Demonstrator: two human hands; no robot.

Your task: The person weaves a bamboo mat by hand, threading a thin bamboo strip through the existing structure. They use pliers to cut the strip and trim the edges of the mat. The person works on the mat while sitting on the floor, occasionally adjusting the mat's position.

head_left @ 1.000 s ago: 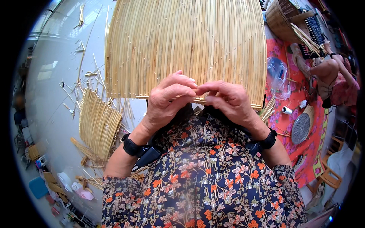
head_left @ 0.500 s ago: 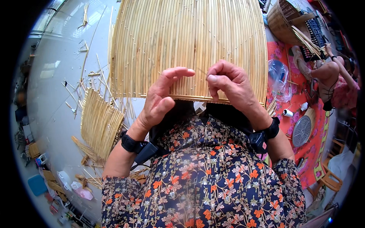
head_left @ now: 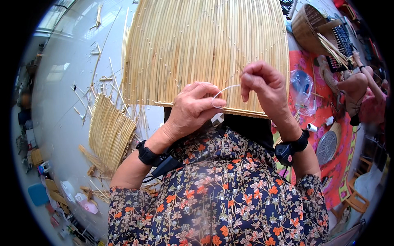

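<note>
A large panel of slender straw-coloured sticks (head_left: 184, 45) lies in front of me, its near edge bound with thin crosswise strips. Above that edge, my left hand (head_left: 193, 104) is closed in a pinch on a white thread (head_left: 226, 87). The thread curves in a small loop across to my right hand (head_left: 264, 84). Pinched between the right thumb and forefinger is a thin needle (head_left: 239, 65), its tip pointing up and away over the panel. Where the thread meets the needle is hidden by the fingers.
A smaller stick panel (head_left: 111, 129) and loose sticks lie on the floor at left. To the right, a red patterned mat (head_left: 301, 61) holds a white thread spool (head_left: 312, 127), a grey perforated disc (head_left: 326, 147) and a plastic bag (head_left: 303, 92). Beyond are a wooden bucket (head_left: 305, 30) and another person (head_left: 357, 88).
My left hand has gone from spread fingers to a pinch on the thread and moved right. The right hand has moved right and slightly up, and a thread loop now shows between the hands.
</note>
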